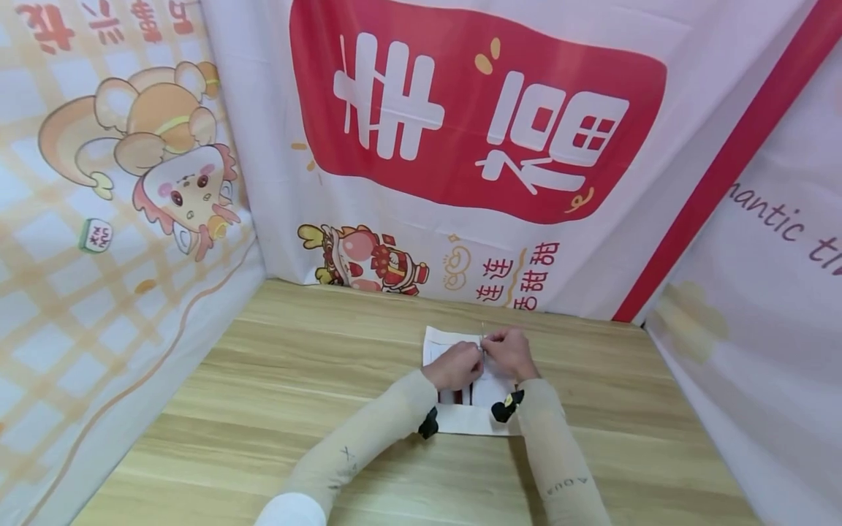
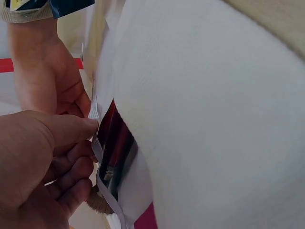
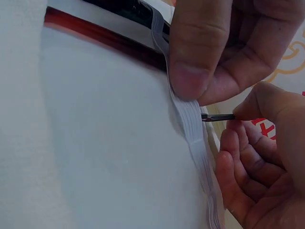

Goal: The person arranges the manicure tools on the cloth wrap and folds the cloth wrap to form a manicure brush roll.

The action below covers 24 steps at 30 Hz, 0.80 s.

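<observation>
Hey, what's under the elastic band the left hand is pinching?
A dark red handle and a black handle run under the elastic band. The left hand covers part of it; whether the thin dark stick passes beneath is hidden.

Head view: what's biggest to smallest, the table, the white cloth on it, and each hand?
1. Table
2. White cloth
3. Left hand and right hand: they look too alike to rank.

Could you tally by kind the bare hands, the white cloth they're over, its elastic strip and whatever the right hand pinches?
Left hand and right hand: 2
White cloth holder: 1
Elastic strip: 1
Slim dark rod: 1
Total: 5
</observation>
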Motion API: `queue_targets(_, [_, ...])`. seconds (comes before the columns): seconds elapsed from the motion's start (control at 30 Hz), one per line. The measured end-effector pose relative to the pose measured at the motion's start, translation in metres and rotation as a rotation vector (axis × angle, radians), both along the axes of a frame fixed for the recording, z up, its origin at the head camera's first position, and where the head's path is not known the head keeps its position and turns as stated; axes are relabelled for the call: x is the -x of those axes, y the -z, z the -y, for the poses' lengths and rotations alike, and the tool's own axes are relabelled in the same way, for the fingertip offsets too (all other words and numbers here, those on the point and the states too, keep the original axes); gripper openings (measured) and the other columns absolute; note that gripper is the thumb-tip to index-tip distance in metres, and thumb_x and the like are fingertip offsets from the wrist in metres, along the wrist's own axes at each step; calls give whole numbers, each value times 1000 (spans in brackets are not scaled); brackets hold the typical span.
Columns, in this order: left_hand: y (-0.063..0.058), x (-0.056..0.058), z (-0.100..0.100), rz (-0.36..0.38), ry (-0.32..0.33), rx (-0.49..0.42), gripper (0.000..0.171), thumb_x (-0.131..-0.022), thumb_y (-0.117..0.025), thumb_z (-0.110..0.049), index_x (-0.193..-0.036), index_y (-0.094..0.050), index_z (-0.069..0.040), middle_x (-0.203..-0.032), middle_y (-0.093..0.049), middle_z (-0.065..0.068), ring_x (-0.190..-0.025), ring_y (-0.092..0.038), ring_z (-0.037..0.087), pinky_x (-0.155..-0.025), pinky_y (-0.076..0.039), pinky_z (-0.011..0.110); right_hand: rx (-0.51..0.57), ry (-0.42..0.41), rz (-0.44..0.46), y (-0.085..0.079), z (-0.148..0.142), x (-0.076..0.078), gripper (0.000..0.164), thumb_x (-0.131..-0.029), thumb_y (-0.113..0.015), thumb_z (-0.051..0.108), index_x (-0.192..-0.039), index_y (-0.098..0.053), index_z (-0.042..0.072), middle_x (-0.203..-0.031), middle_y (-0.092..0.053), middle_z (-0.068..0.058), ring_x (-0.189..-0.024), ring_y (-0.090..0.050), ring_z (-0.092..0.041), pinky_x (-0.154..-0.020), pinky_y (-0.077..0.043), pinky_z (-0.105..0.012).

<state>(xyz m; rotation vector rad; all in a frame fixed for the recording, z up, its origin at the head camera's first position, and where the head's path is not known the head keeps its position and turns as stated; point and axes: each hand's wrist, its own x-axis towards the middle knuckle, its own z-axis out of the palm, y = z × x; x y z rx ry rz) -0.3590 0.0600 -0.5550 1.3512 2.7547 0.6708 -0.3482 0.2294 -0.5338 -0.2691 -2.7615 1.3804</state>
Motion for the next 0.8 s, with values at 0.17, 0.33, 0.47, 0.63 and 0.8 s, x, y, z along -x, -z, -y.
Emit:
queue_targets(0.17, [-22, -14, 3, 26, 8, -5, 29, -100, -68, -8, -72, -61, -15, -68, -52, -6, -67, -50, 9, -66, -46, 27, -78, -56, 62, -6, 5, -3, 14, -94, -74, 22, -91, -80, 10, -91, -76, -6, -82, -64, -20, -65, -49, -28])
queue_targets(0.33, [-29, -22, 5, 10, 8, -6, 32, -100, -67, -5, -69, -60, -13, -68, -51, -5, -65, -49, 9, -69, -46, 23, -150, -86, 133, -10, 7, -7, 21, -93, -74, 24, -76, -75, 11, -75, -68, -2, -70, -60, -19, -58, -46, -28])
queue_targets(0.47, [-23, -16, 4, 15, 3, 8, 33, -98, -70, -8, -67, -60, -14, -69, -56, -3, -66, -52, 11, -69, -50, 27, -194, -104, 166, -13, 8, -8, 30, -90, -72, 22, -64, -63, 10, -60, -56, 1, -58, -52, -16, -52, -40, -28])
queue_targets(0.63, [5, 1, -1, 8, -9, 11, 31, -96, -72, -9, -68, -62, -18, -71, -59, -6, -67, -53, 9, -69, -50, 26, -206, -121, 217, -16, 8, -8, 23, -88, -71, 12, -65, -67, 11, -55, -55, 1, -52, -49, -14, -50, -38, -28])
queue_targets(0.8, [-15, -13, -1, 10, -24, 36, 24, -96, -73, -9, -73, -69, -16, -74, -64, -5, -70, -56, 8, -71, -52, 26, -256, -173, 255, -27, 5, -3, 30, -91, -69, 10, -62, -63, 9, -54, -50, 2, -50, -44, -14, -49, -35, -28])
